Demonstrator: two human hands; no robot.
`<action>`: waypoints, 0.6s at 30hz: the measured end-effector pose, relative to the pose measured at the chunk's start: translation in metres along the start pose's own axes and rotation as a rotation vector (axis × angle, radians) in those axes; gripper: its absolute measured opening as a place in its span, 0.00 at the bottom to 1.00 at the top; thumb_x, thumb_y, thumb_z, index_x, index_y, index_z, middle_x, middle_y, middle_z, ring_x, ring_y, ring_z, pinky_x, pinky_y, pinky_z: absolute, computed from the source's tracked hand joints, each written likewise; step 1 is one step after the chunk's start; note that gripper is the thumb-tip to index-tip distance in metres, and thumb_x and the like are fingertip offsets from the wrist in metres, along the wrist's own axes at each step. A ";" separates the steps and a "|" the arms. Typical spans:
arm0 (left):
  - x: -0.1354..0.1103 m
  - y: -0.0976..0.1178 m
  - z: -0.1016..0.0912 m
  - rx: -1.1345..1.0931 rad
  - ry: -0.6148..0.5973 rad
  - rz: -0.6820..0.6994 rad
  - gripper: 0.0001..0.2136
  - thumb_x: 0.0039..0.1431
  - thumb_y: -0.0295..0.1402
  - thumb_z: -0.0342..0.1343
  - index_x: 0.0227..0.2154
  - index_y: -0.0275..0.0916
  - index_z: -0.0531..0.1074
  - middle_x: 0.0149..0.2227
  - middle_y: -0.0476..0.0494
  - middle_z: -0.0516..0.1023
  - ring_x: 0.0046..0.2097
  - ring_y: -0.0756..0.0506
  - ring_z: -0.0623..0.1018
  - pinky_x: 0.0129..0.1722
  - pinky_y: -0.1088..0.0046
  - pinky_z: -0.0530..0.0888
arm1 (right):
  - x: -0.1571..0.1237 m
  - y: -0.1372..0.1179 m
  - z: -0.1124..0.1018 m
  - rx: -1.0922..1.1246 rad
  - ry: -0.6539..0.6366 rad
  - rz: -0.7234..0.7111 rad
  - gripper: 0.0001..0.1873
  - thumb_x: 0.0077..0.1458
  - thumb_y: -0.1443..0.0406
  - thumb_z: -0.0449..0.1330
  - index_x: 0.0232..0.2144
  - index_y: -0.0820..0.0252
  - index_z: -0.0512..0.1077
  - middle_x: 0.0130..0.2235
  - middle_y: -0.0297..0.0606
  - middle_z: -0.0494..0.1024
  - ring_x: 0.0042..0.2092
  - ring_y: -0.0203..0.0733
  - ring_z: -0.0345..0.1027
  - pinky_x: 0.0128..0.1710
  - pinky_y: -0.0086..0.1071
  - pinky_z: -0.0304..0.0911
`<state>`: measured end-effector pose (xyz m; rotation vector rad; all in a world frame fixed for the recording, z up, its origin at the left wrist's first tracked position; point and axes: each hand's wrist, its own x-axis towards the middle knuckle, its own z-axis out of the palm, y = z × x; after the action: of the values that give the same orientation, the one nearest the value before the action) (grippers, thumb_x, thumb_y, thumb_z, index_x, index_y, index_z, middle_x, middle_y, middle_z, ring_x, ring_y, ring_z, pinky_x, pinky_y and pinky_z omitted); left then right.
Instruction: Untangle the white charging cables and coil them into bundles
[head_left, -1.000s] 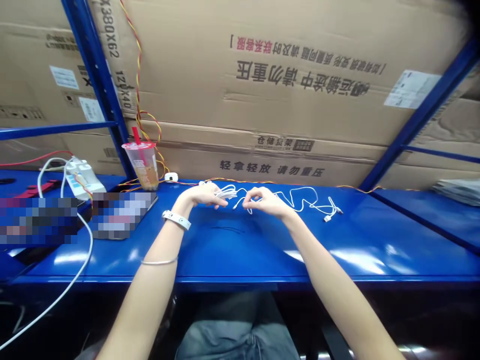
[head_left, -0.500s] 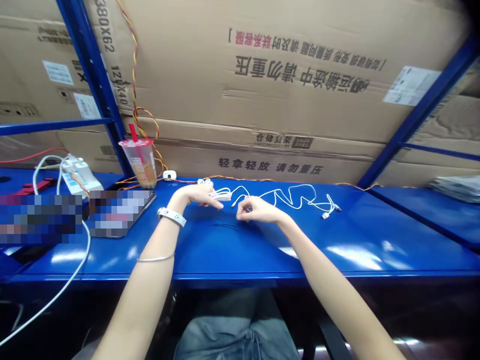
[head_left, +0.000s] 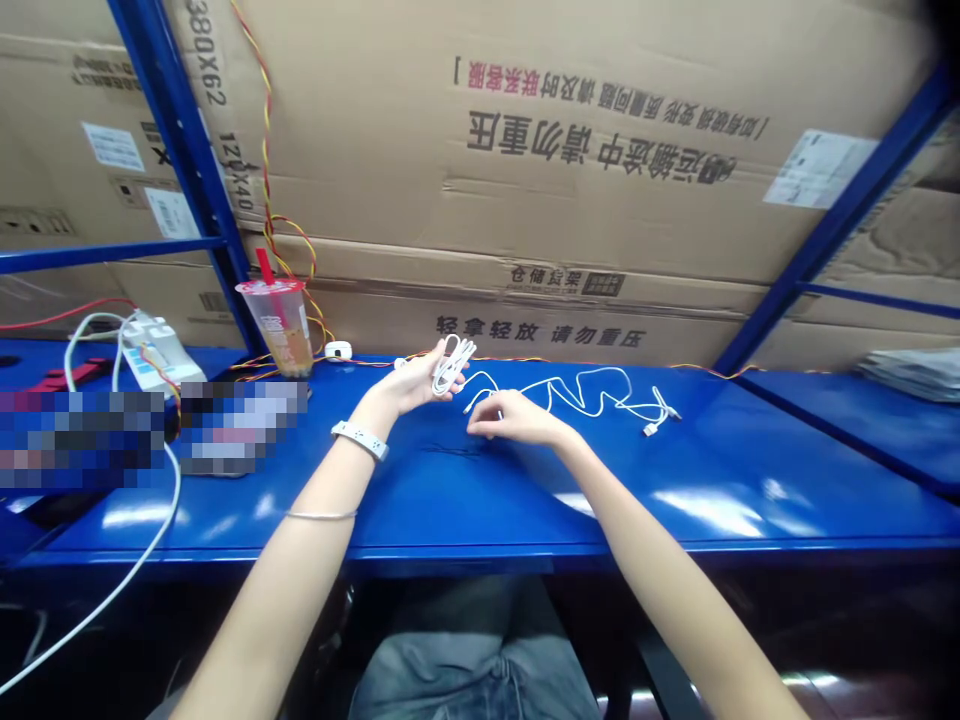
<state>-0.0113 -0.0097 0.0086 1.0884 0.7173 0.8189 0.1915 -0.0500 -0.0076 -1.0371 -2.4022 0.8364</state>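
A coiled white cable rests in my left hand, palm turned up and fingers curled round it, just above the tabletop. My right hand is a little to the right, low over the table, with thumb and fingers pinched together; what sits between them is too small to make out. Thin black strands lie on the blue table below both hands. Another white cable spreads loosely behind and to the right of my right hand, its plug ends at the far side.
On the left of the blue table stand a drink cup with a red straw, a small white case, a blurred flat device and a white power strip. A large cardboard sheet backs the table between blue posts.
My left hand has turned palm up and lifted the coiled cable from the table, moving slightly right. The right hand stays pinched in almost the same place.
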 end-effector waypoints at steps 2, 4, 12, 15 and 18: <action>0.005 -0.005 0.003 -0.017 0.019 0.017 0.24 0.67 0.46 0.41 0.38 0.30 0.74 0.30 0.39 0.75 0.30 0.49 0.75 0.29 0.73 0.73 | 0.002 -0.001 0.001 -0.004 0.190 -0.001 0.13 0.54 0.57 0.59 0.29 0.62 0.76 0.27 0.36 0.77 0.28 0.37 0.68 0.31 0.30 0.61; 0.010 -0.011 0.009 -0.054 0.024 0.035 0.21 0.67 0.44 0.43 0.39 0.31 0.73 0.32 0.38 0.77 0.31 0.48 0.76 0.30 0.72 0.73 | 0.005 0.000 0.001 -0.005 0.379 0.000 0.15 0.54 0.56 0.58 0.28 0.62 0.75 0.26 0.36 0.76 0.28 0.37 0.67 0.31 0.30 0.60; 0.017 -0.027 0.029 -0.148 0.010 0.118 0.10 0.65 0.30 0.48 0.38 0.31 0.74 0.35 0.36 0.79 0.31 0.48 0.77 0.35 0.70 0.76 | 0.011 0.014 0.001 0.229 0.697 0.244 0.12 0.49 0.56 0.58 0.30 0.60 0.69 0.34 0.39 0.77 0.35 0.40 0.67 0.33 0.32 0.61; 0.019 -0.030 0.030 -0.166 -0.009 0.123 0.11 0.65 0.29 0.47 0.39 0.31 0.74 0.34 0.38 0.79 0.30 0.48 0.77 0.36 0.70 0.77 | 0.010 0.015 0.001 0.361 0.657 0.242 0.16 0.47 0.55 0.59 0.35 0.60 0.71 0.37 0.40 0.77 0.36 0.40 0.68 0.33 0.31 0.60; 0.019 -0.032 0.031 -0.180 -0.019 0.140 0.11 0.65 0.30 0.49 0.42 0.32 0.74 0.34 0.40 0.79 0.31 0.49 0.77 0.37 0.70 0.77 | 0.009 0.011 0.002 0.443 0.562 0.211 0.20 0.47 0.54 0.61 0.39 0.61 0.73 0.40 0.41 0.78 0.38 0.40 0.68 0.32 0.30 0.58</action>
<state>0.0312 -0.0155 -0.0144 0.9902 0.5443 0.9722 0.1905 -0.0378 -0.0149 -1.1591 -1.5751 0.9382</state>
